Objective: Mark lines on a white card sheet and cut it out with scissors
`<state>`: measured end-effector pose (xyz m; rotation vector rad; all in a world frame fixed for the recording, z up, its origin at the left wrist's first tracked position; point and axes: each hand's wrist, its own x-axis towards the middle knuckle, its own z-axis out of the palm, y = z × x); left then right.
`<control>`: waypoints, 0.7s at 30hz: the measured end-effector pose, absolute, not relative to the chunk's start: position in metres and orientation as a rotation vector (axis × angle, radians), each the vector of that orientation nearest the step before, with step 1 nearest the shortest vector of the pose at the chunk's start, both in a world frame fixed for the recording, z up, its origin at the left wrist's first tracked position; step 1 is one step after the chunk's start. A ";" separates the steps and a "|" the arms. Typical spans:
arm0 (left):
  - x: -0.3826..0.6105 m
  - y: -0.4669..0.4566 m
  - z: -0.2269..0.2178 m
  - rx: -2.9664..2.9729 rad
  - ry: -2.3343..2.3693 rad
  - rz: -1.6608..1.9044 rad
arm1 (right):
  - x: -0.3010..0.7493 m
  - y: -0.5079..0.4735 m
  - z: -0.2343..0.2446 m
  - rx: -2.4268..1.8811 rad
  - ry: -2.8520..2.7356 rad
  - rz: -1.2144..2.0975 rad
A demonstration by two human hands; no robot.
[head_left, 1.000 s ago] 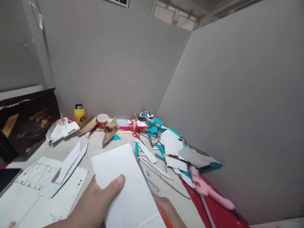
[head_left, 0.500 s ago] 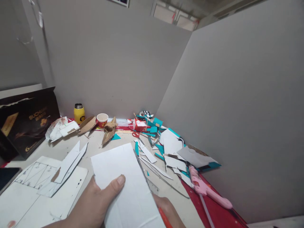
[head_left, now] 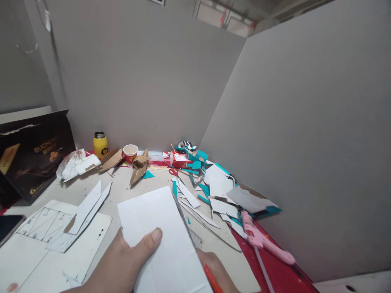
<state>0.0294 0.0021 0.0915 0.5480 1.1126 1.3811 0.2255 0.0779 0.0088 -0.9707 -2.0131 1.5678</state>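
A white piece of cardboard [head_left: 166,228] sits tilted in front of me, its lower end running out of view. My left hand [head_left: 130,254] grips its left side, thumb flat on top and fingers hidden beneath. At the lower right edge, my right hand [head_left: 215,264] is closed around a red-orange handled tool [head_left: 211,278]. The board and the frame edge hide its working end, so its kind does not show. A clear ruler [head_left: 196,239] lies partly under the board. Left of my hand, a drawn-on white sheet [head_left: 30,264] carries folded white cardboard strips [head_left: 85,213].
Cardboard scraps [head_left: 220,181], white and teal, litter the right side near red scissors [head_left: 173,172]. A pink glue gun [head_left: 262,240] rests on red cloth. Along the back stand a yellow bottle [head_left: 100,145] and a paper cup [head_left: 130,153]; a dark box [head_left: 36,154] is at left.
My view has shifted very slightly. Both hands keep their hold, with the cardboard and the red-orange handled tool in almost the same place.
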 end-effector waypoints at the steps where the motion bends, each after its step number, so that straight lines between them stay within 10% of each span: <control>1: 0.030 0.002 0.092 0.540 1.108 1.381 | 0.225 0.077 0.011 -0.979 -2.015 1.582; 21: 0.035 -0.005 0.089 0.487 1.089 1.335 | 0.228 0.069 0.030 -0.954 -2.022 1.533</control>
